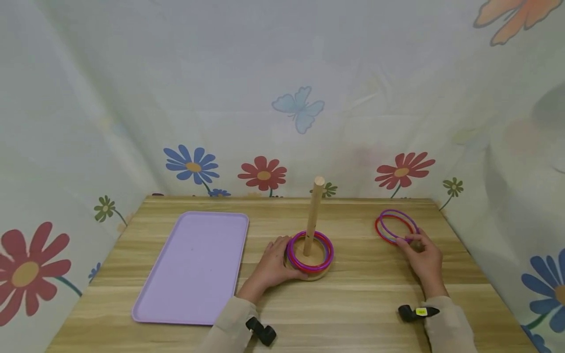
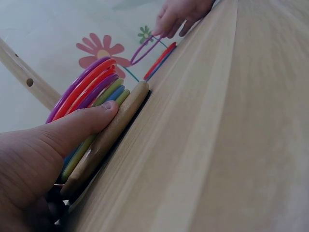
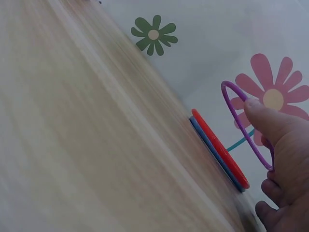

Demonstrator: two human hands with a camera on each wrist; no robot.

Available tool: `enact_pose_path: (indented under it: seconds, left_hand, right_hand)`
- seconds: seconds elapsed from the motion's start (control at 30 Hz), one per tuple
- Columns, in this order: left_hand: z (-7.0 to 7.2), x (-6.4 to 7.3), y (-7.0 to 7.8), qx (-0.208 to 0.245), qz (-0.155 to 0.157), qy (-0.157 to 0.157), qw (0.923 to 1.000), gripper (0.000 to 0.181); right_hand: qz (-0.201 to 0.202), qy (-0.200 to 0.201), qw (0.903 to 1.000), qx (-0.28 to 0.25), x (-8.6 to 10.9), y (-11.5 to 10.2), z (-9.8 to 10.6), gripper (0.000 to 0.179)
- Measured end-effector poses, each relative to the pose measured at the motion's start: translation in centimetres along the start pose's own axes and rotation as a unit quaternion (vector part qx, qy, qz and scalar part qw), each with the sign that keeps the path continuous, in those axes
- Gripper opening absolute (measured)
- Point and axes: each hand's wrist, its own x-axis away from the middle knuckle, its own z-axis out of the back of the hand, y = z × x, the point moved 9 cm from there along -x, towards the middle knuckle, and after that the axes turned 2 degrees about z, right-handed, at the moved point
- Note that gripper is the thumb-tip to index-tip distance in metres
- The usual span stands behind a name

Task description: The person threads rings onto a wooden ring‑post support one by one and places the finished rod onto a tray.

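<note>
A wooden ring stand has an upright peg point(image 1: 314, 211) and a round base point(image 2: 116, 126). Several coloured rings point(image 1: 310, 268), purple, red, yellow-green and blue, lie stacked around the peg on the base. My left hand point(image 1: 274, 262) grips the left side of the stand's base, its thumb along the front edge. To the right, my right hand point(image 1: 425, 260) pinches a purple ring point(image 3: 241, 128) between thumb and fingers. That ring is tilted, raised above a red ring point(image 3: 222, 147) lying on a blue ring point(image 3: 216, 155) on the table.
A flat lilac tray point(image 1: 194, 264) lies on the left of the wood-grain table point(image 1: 353, 314). Behind the table hangs a pale cloth point(image 1: 220, 98) printed with flowers and a butterfly. Black devices are strapped on both sleeves, the left one point(image 1: 265, 334) near the tray's corner.
</note>
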Motion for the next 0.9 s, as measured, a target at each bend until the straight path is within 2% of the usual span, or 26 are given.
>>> enact_pose_path:
  seconds: [0.23,0.5,0.73,0.9]
  left_hand:
    - [0.1,-0.1,0.0,-0.003,0.011,-0.007,0.9999,0.117]
    - [-0.2,0.0,-0.3,-0.012,0.013,-0.012,0.9998,0.119]
    - [-0.1,0.0,0.0,-0.014,0.004,-0.006,0.9999,0.117]
    - [-0.1,0.0,0.0,-0.014,0.005,-0.007,0.9999,0.117]
  right_hand:
    - [0.001,0.029,0.9992,-0.029,-0.3,-0.4,0.3,0.038]
    - [-0.015,0.024,0.9988,-0.04,-0.1,-0.7,0.3,0.043]
    - [0.007,0.024,0.9991,-0.035,-0.1,-1.9,0.2,0.04]
    - [-0.005,0.019,0.999,-0.039,0.0,-2.6,0.1,0.041]
